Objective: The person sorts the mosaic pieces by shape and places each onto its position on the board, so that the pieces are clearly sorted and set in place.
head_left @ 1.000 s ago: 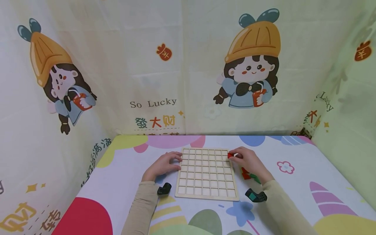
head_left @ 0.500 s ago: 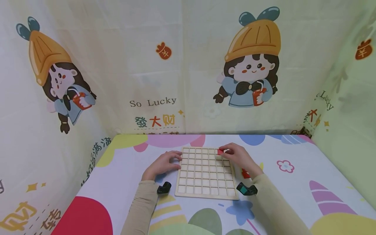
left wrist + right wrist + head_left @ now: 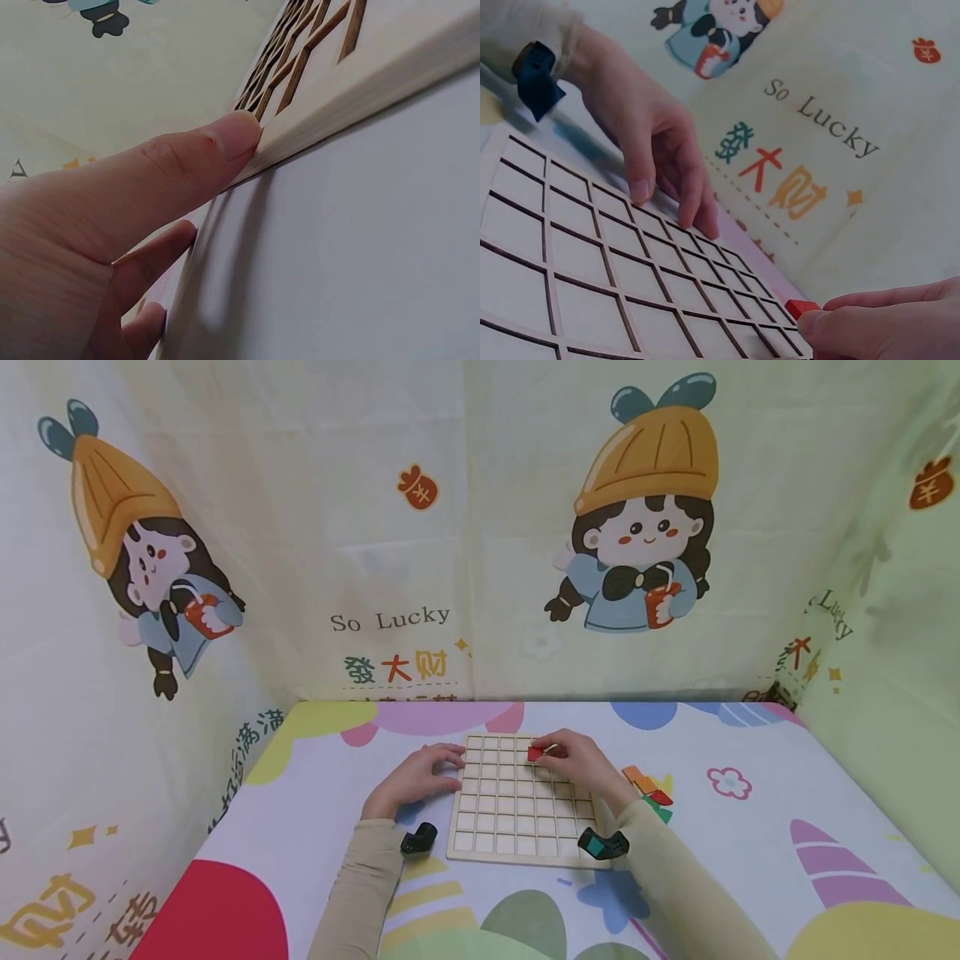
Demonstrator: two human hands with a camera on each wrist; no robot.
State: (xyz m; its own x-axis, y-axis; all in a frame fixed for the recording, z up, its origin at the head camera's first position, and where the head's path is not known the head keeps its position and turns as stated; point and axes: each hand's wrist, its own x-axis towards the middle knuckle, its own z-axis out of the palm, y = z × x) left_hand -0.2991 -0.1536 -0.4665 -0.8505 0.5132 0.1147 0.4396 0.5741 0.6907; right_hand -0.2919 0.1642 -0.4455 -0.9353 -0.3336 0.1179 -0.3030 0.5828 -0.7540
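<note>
A square wooden grid board (image 3: 506, 793) lies flat on the table, its cells bare where they show. My right hand (image 3: 581, 762) pinches a small red square tile (image 3: 535, 753) between thumb and fingers, over the far part of the board. In the right wrist view the red tile (image 3: 801, 307) shows close above the far cells. My left hand (image 3: 412, 779) rests along the board's left edge, fingers extended. The left wrist view shows the left thumb (image 3: 232, 135) touching the frame's side, with other fingertips near the edge below.
Several loose orange, red and green pieces (image 3: 648, 793) lie on the table right of the board, partly beside the right forearm. Black cameras (image 3: 603, 843) are strapped to both wrists. A printed cloth backdrop (image 3: 480, 543) rises behind the table.
My right hand has carried the red tile leftward from the board's right edge over its far rows. The left hand has stayed at the left edge. The loose pieces show more now.
</note>
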